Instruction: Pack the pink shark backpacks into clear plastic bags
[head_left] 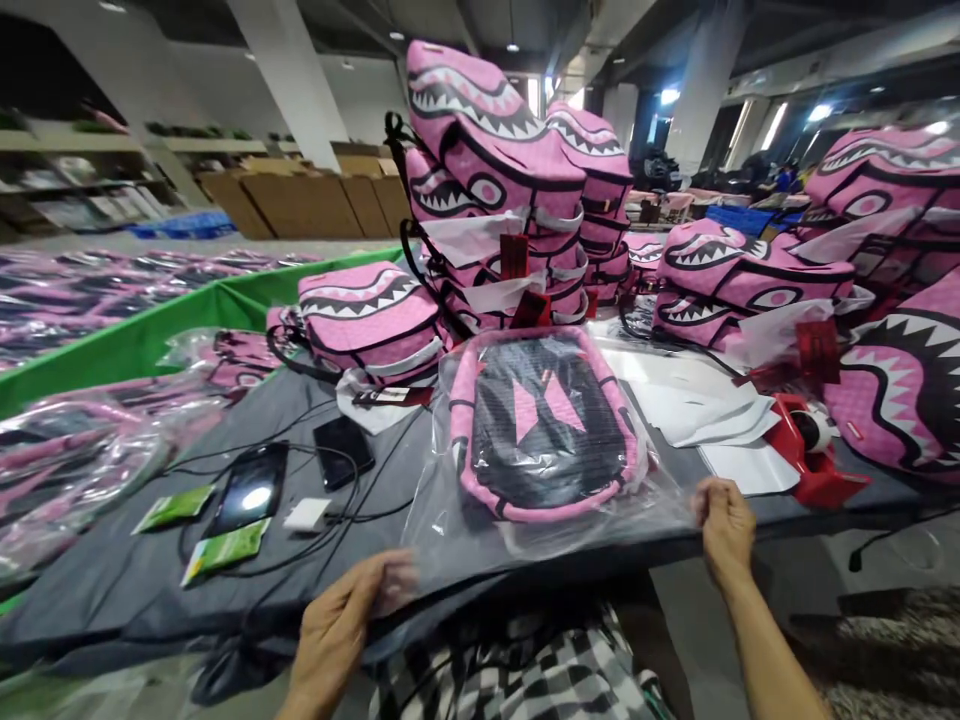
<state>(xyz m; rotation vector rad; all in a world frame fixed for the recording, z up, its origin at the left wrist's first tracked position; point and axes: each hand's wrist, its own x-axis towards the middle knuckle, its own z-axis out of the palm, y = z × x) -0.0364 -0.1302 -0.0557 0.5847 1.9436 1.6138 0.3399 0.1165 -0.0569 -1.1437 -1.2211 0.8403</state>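
Note:
A pink and black backpack (544, 425) lies flat on the dark table (112, 580), inside a clear plastic bag (465, 530). My left hand (341, 625) pinches the bag's near open edge at the left corner. At the right corner my right hand (724, 530) grips the same edge. Both hands are closed on the plastic, at the table's front edge.
Pink shark-face backpacks are stacked behind (495, 190) and to the right (892, 380). A red tape dispenser (814, 450) and white paper sheets (697, 400) lie at right. Phones (341, 450), cables and green packets (225, 550) lie at left, beside bagged backpacks (67, 460).

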